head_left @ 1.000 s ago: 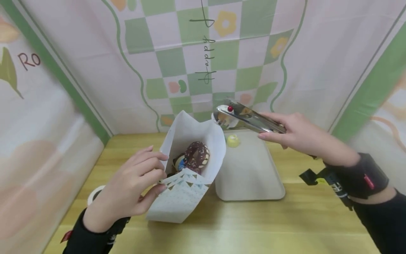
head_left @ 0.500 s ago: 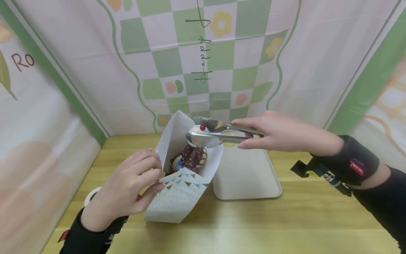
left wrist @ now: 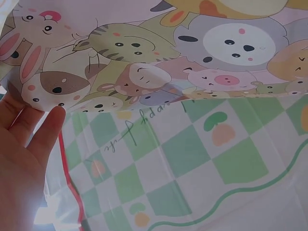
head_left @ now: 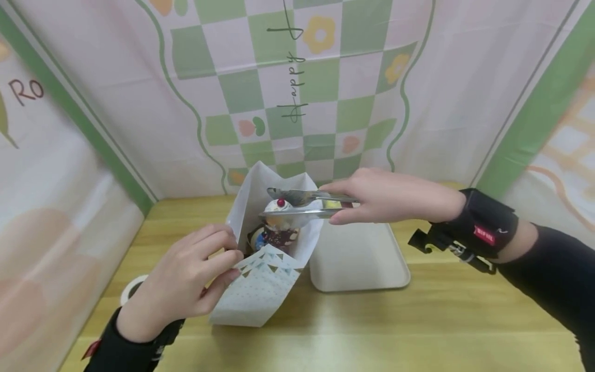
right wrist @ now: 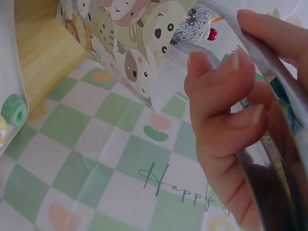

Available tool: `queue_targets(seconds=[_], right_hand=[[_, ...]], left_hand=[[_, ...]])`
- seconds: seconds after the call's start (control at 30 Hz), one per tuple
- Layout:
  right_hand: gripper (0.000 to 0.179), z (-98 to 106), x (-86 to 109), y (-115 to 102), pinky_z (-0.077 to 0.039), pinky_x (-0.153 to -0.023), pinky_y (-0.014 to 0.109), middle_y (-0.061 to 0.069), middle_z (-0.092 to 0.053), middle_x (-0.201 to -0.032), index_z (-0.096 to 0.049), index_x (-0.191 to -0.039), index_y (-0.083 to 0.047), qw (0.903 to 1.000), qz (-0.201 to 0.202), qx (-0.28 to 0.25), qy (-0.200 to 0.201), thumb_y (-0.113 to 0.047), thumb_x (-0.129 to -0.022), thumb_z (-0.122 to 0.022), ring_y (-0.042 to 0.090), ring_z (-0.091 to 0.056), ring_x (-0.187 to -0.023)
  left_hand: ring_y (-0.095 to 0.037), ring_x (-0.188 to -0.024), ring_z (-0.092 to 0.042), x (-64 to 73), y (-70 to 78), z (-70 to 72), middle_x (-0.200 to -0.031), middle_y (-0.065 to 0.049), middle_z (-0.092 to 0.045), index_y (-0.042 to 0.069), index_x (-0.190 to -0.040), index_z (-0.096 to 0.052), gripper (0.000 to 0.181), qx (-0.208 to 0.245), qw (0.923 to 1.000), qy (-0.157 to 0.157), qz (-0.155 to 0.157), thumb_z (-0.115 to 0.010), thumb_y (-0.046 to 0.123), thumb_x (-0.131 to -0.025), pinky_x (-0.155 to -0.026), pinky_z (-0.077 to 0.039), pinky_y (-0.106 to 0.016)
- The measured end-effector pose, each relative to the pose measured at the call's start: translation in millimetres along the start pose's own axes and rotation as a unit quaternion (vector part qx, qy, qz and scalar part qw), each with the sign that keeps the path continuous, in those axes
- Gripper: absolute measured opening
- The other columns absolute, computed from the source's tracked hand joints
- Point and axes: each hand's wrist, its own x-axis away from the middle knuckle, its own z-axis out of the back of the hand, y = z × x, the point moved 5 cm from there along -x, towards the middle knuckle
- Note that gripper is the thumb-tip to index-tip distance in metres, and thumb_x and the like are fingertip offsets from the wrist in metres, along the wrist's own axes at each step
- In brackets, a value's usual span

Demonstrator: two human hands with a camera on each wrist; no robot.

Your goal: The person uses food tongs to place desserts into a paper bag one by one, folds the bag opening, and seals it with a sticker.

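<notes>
Left of right-hand fingers, cupcake, between tongs

Your head view looks forward and down at the surface. Your wrist views look from close beside your left hand and right hand toward the checked cloth. All three see the paper bag.

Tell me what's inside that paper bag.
A sprinkled chocolate doughnut and a partly covered blue-and-cream piece. Tongs hold a cherry-topped cake at the opening. The bag's front wall hides anything deeper.
</notes>
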Motion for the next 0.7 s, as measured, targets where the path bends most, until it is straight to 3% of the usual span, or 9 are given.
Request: queue_targets(seconds=[0.27, 0.43, 0.53, 0.7], right_hand=[[0.058, -1.1, -13.1, -6.5, -0.044, -0.063, 0.027, -0.007, -0.047, -0.066, -0.057, -0.151, -0.01, 0.9991, -0.006, -0.003, -0.041, -0.043, -0.104, -0.064, 0.008, -0.046, -0.06], [0.055, -2.9, -22.2, -9.0, -0.054, -0.072, 0.031, 0.0, -0.071, -0.088, -0.059, -0.149, -0.009, 0.9986, -0.001, 0.017, -0.049, -0.039, -0.104, -0.065, 0.008, -0.059, -0.071], [0.052, -3.5, -27.0, -10.4, -0.057, -0.077, 0.033, 0.002, -0.076, -0.104, -0.061, -0.147, -0.009, 0.9982, 0.008, 0.032, -0.051, -0.038, -0.104, -0.066, 0.008, -0.064, -0.076], [0.048, -4.3, -34.2, -12.3, -0.052, -0.069, 0.028, -0.002, -0.07, -0.09, -0.063, -0.145, -0.013, 0.9973, 0.006, 0.035, -0.064, -0.036, -0.103, -0.067, 0.009, -0.06, -0.071]], left_hand=[[-0.023, -0.091, -0.057, -3.0, 0.8, 0.7, -0.088, -0.003, -0.057, 0.009, -0.09, -0.065, 0.032, 0.001, 0.9997, 0.017, -0.015, -0.045, 0.022, -0.112, -0.083, -0.051, -0.035], [-0.024, -0.089, -0.059, -5.3, 1.9, 0.6, -0.087, -0.003, -0.059, 0.009, -0.09, -0.065, 0.032, -0.009, 0.999, 0.029, -0.032, -0.045, 0.021, -0.111, -0.095, -0.052, -0.039], [-0.024, -0.088, -0.059, -6.3, 2.2, 0.0, -0.086, -0.003, -0.059, 0.008, -0.089, -0.065, 0.032, -0.01, 0.9987, 0.032, -0.038, -0.045, 0.021, -0.111, -0.099, -0.051, -0.04], [-0.024, -0.088, -0.059, -6.6, 2.9, -0.5, -0.087, -0.004, -0.06, 0.008, -0.089, -0.065, 0.032, -0.014, 0.9987, 0.03, -0.04, -0.045, 0.021, -0.111, -0.102, -0.05, -0.04]])
